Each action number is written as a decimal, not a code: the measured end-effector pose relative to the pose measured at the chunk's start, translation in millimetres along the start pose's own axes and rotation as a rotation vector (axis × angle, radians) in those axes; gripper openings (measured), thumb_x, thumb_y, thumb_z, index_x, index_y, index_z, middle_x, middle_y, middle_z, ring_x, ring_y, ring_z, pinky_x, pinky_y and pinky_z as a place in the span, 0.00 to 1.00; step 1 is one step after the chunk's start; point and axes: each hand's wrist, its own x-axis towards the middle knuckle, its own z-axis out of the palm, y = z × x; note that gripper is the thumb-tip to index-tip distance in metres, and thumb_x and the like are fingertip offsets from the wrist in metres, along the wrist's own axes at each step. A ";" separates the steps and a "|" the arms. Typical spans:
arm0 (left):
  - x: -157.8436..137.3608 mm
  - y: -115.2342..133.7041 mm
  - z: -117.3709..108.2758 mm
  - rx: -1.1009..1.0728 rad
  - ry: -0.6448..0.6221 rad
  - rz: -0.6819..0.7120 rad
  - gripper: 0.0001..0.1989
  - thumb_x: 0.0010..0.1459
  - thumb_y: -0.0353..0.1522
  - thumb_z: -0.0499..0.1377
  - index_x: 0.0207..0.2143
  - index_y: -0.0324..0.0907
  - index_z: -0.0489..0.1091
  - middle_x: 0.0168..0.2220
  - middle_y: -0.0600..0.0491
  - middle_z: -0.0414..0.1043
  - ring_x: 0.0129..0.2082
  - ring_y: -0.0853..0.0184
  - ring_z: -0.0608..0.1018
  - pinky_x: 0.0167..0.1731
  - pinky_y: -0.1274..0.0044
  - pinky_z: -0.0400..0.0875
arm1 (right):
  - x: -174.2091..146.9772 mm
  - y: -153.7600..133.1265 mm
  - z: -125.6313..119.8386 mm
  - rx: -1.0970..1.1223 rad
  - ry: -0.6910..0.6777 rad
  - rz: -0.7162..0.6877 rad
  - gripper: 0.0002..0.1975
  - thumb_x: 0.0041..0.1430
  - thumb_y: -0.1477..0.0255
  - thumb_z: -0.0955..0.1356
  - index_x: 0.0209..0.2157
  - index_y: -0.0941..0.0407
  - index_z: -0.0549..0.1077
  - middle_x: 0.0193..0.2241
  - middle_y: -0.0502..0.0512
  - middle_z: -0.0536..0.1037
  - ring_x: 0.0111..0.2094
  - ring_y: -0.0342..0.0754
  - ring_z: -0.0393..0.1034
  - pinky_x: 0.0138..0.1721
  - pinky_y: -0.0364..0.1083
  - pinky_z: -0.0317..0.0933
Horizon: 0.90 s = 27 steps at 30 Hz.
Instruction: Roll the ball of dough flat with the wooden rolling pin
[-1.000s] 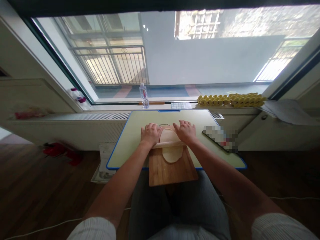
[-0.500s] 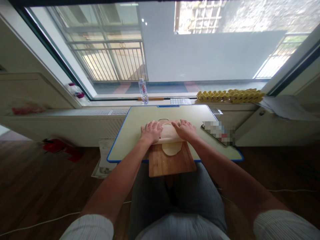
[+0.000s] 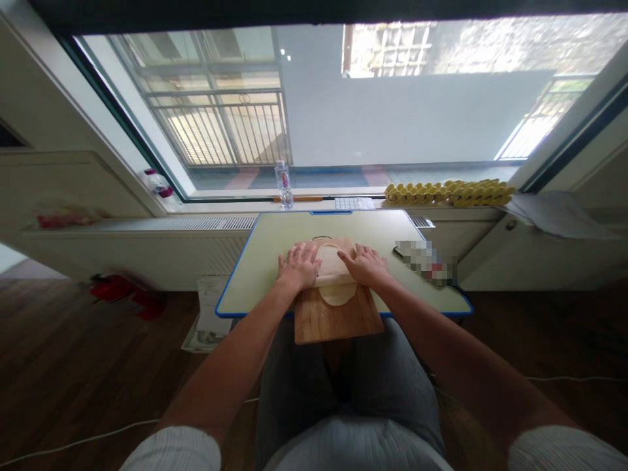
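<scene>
A flat, pale sheet of dough [image 3: 337, 296] lies on a wooden cutting board [image 3: 338, 325]. Across the dough runs a light-coloured rolling pin [image 3: 335, 280]. My left hand [image 3: 300, 265] lies palm down over the pin's left end, fingers stretched forward. Over the right end rests my right hand [image 3: 366, 265], also flat, its thumb pointing inward above the dough. Both palms hide the pin's ends. The board's near edge sticks out past the table edge, over my lap.
A blue-edged folding table [image 3: 265, 248] carries the board. At its right is a blurred-out flat object [image 3: 426, 261]. A water bottle [image 3: 283, 186] and yellow ruffled strips [image 3: 449, 193] stand along the windowsill. A red fire extinguisher [image 3: 127, 296] is on the floor at left.
The rolling pin and both hands have come slightly toward me over the dough. My view has tilted up a little, so the whole scene sits slightly lower.
</scene>
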 end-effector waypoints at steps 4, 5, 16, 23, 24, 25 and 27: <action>-2.4 0.1 1.2 -0.002 -0.007 0.004 0.34 0.71 0.49 0.39 0.74 0.50 0.53 0.78 0.47 0.45 0.76 0.50 0.52 0.71 0.45 0.46 | -8.3 0.9 0.1 -0.022 -0.010 0.001 0.43 0.70 0.44 0.53 0.72 0.60 0.58 0.70 0.71 0.62 0.70 0.66 0.55 0.68 0.67 0.47; -3.1 0.3 1.4 -0.004 -0.007 0.003 0.34 0.71 0.49 0.39 0.74 0.50 0.53 0.78 0.48 0.45 0.76 0.50 0.52 0.71 0.45 0.45 | -9.8 0.9 0.1 -0.031 -0.017 0.002 0.42 0.70 0.46 0.54 0.72 0.60 0.58 0.71 0.70 0.62 0.70 0.66 0.55 0.68 0.67 0.47; -18.6 2.9 1.3 0.024 -0.013 0.014 0.33 0.71 0.47 0.41 0.74 0.50 0.54 0.78 0.47 0.47 0.76 0.51 0.53 0.71 0.44 0.44 | -34.5 2.2 0.8 -0.095 0.009 -0.035 0.37 0.72 0.51 0.55 0.71 0.61 0.59 0.70 0.70 0.64 0.69 0.63 0.56 0.68 0.67 0.47; -43.6 9.7 5.9 0.054 0.078 0.011 0.31 0.72 0.46 0.43 0.73 0.50 0.58 0.76 0.47 0.52 0.74 0.51 0.57 0.70 0.46 0.49 | -67.6 4.6 -0.3 -0.204 0.073 -0.134 0.32 0.75 0.54 0.52 0.68 0.56 0.64 0.70 0.67 0.64 0.68 0.64 0.57 0.67 0.69 0.46; -48.7 11.1 6.5 0.064 0.099 0.016 0.31 0.72 0.46 0.43 0.72 0.50 0.59 0.76 0.47 0.53 0.74 0.50 0.58 0.70 0.46 0.51 | -72.7 5.0 0.0 -0.209 0.083 -0.139 0.32 0.75 0.54 0.52 0.68 0.56 0.64 0.70 0.67 0.64 0.68 0.64 0.56 0.67 0.69 0.45; -54.2 12.4 7.0 0.075 0.120 0.021 0.30 0.72 0.45 0.43 0.72 0.49 0.60 0.75 0.47 0.54 0.74 0.50 0.59 0.70 0.46 0.52 | -77.6 5.4 0.6 -0.213 0.095 -0.138 0.32 0.76 0.53 0.52 0.68 0.57 0.64 0.70 0.67 0.64 0.69 0.64 0.56 0.68 0.68 0.44; -65.8 14.4 8.1 0.094 0.160 0.033 0.30 0.72 0.45 0.43 0.71 0.49 0.61 0.75 0.47 0.55 0.73 0.50 0.60 0.70 0.47 0.54 | -86.5 6.4 2.8 -0.218 0.115 -0.129 0.33 0.76 0.53 0.51 0.69 0.58 0.64 0.71 0.67 0.63 0.70 0.64 0.54 0.68 0.68 0.43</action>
